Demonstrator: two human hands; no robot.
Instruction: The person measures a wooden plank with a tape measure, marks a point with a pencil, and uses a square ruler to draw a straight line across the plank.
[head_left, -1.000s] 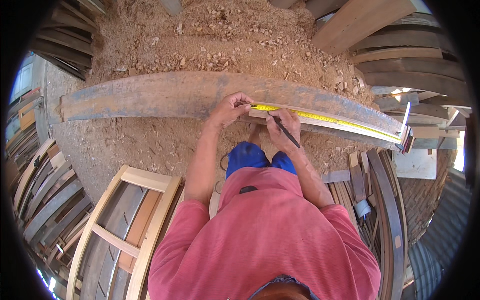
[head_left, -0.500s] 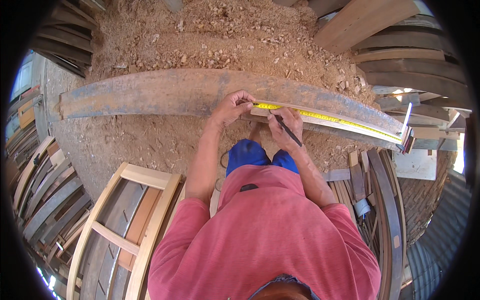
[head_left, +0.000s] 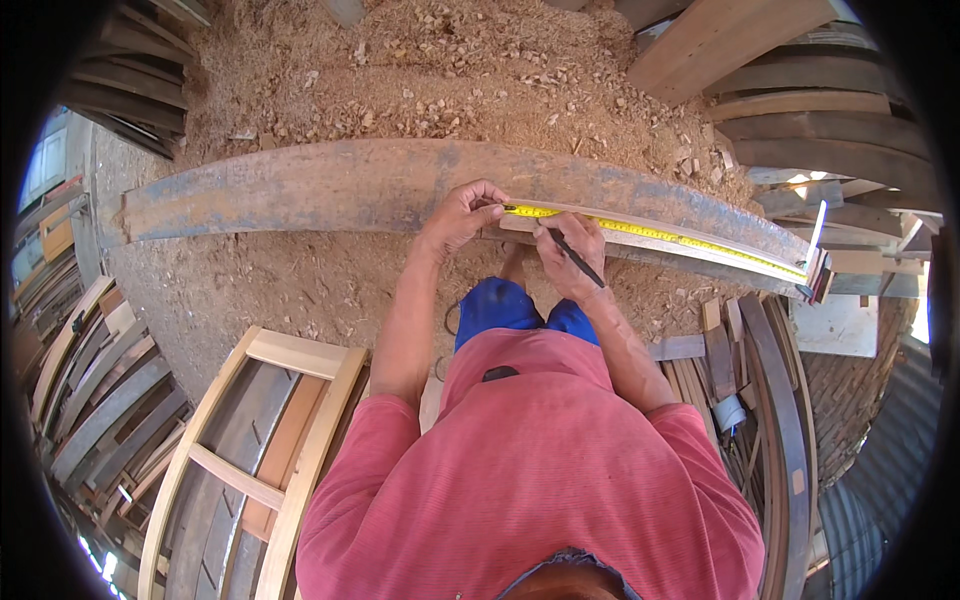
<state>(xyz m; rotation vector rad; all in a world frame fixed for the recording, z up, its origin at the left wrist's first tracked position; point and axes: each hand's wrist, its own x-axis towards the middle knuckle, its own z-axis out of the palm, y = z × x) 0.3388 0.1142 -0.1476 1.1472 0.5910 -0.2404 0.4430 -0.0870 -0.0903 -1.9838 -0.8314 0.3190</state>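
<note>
A worn wooden plank stretches across in front of me. Along its near right edge lies a pale wooden strip, with a yellow tape measure pulled out over it. My left hand pinches the tape's left end between thumb and finger. Just right of it, my right hand is closed around a dark marking pen, its back end slanting toward me. The pen's tip is hidden by the fingers, close to the strip and tape. A white upright piece stands at the tape's far right end.
Sawdust and wood chips cover the ground beyond the plank. A pale wooden frame lies at lower left. Stacked boards fill the upper right, and more wood pieces pile up at left. Long strips lie at right.
My hands, the tape and the pen keep nearly the same places. The right hand has shifted very slightly; the whole view has moved a little.
</note>
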